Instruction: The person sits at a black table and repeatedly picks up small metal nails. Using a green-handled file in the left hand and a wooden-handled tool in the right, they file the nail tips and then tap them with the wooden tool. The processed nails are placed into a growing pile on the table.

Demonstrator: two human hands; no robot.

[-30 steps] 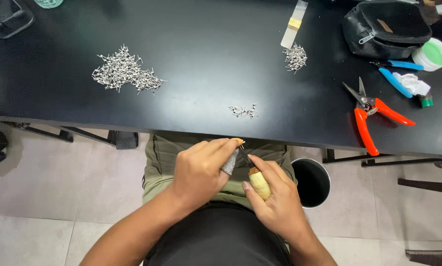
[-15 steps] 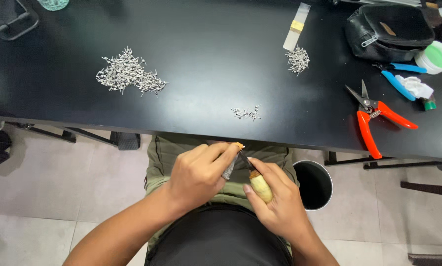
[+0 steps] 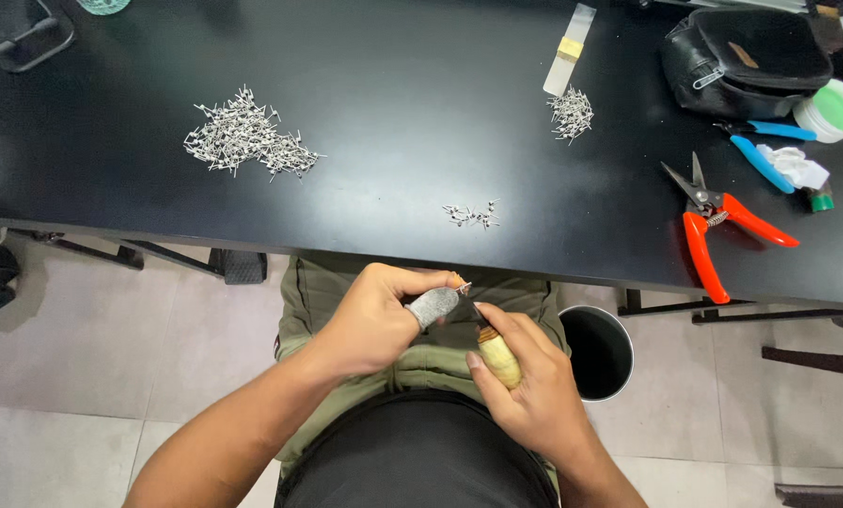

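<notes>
Left hand raised slightly, grey-sleeved thumb perhaps extended

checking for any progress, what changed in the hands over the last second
Little changed. The left hand, with its grey thumb cover, shifted slightly, bringing a tiny metal piece toward the tip of the wooden-handled tool, which the right hand kept gripping. The piles of small metal parts and the red-handled cutters stayed put.

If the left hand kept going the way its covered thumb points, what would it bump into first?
Probably the right hand. The left hand points its grey-covered thumb rightward, toward the right hand's fingers and the wooden-handled tool they hold. Depth is hard to judge from above.
</notes>
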